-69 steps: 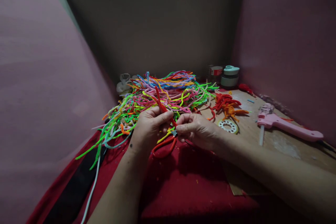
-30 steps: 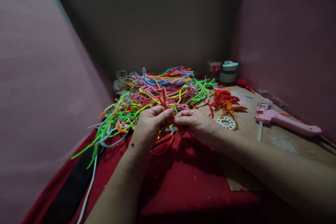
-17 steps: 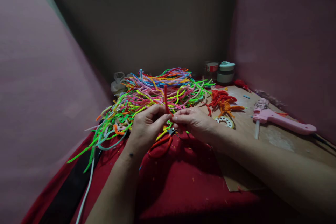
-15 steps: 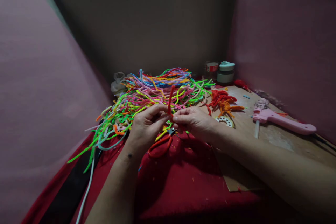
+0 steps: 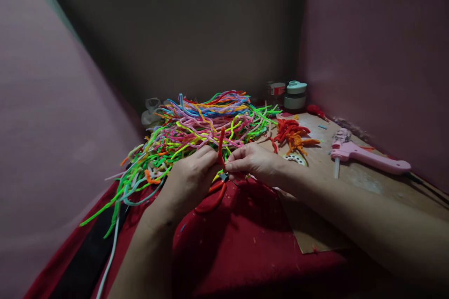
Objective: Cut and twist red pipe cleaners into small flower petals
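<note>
Between my two hands is a red pipe cleaner (image 5: 221, 145), one end standing upright above my fingers. My left hand (image 5: 198, 170) is closed on it, the wrist turned so its back faces me. From the right, my right hand (image 5: 250, 161) pinches the same piece between thumb and forefinger. My fingers hide the lower part of it. Just below my hands, pliers with red handles (image 5: 214, 202) lie on the red cloth (image 5: 245, 252). Behind my hands spreads a large heap of colourful pipe cleaners (image 5: 210, 124).
At right, a brown board (image 5: 368, 187) bears a pink glue gun (image 5: 372, 156), a white ring with holes (image 5: 296, 159) and short red and orange pipe cleaner pieces (image 5: 291, 133). A mint-lidded container (image 5: 295, 96) stands at the back. A white cable (image 5: 110, 261) runs down the left.
My left hand has rolled over, so its back now shows more and its thumb is hidden. The upright red end sits slightly lower. The whole view has shifted a little.
</note>
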Demonstrator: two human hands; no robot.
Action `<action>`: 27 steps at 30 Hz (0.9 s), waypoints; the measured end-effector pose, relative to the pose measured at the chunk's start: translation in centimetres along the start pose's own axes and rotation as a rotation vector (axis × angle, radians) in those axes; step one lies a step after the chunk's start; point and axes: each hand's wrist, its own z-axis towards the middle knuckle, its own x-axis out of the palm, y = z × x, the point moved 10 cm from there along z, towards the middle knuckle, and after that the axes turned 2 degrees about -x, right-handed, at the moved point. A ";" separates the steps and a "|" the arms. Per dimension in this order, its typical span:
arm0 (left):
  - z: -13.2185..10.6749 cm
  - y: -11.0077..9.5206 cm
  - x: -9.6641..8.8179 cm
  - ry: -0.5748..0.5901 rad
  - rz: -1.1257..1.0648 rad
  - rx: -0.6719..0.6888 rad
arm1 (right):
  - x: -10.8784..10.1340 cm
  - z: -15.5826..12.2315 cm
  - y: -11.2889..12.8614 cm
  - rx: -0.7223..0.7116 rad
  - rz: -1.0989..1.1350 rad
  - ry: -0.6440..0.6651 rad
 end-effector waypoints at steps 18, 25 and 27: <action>-0.3 1.4 0.6 0.107 -0.054 -0.217 | 0.2 -0.4 1.0 -0.045 -0.121 0.020; -1.5 4.6 3.9 0.137 -0.999 -0.723 | 1.3 -3.6 6.8 -0.633 -0.821 -0.267; -1.5 4.2 5.2 0.168 -1.267 -0.754 | 2.5 -5.4 8.3 -0.877 -0.988 -0.338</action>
